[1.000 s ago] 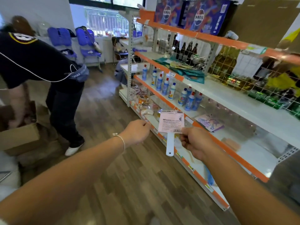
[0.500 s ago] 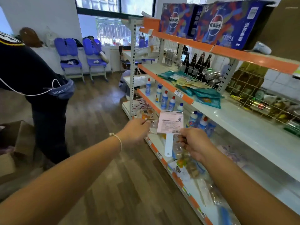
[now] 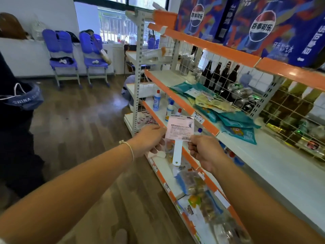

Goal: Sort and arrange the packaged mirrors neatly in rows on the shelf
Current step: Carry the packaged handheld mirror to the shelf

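Observation:
A packaged mirror [image 3: 179, 129] with a pink-white card back and a white handle hanging down is held in front of the shelf [image 3: 274, 166]. My left hand [image 3: 149, 140] pinches its left edge. My right hand [image 3: 204, 150] pinches its lower right corner by the barcode. The mirror face is turned away from me. A heap of teal and pale flat packets [image 3: 226, 113] lies loosely on the white middle shelf board, behind the mirror and to its right.
White bottles with blue labels [image 3: 156, 101] stand on a lower shelf. Brown bottles [image 3: 219, 78] stand behind the wire grid. Blue cola cartons [image 3: 263, 25] sit on top. A person in dark clothes [image 3: 15, 120] stands at left; two blue chairs [image 3: 77, 55] line the far wall.
My view has turned up and along the shelf, and the mirror has come closer to the middle shelf. My left hand, held apart from the card before, now pinches its left edge.

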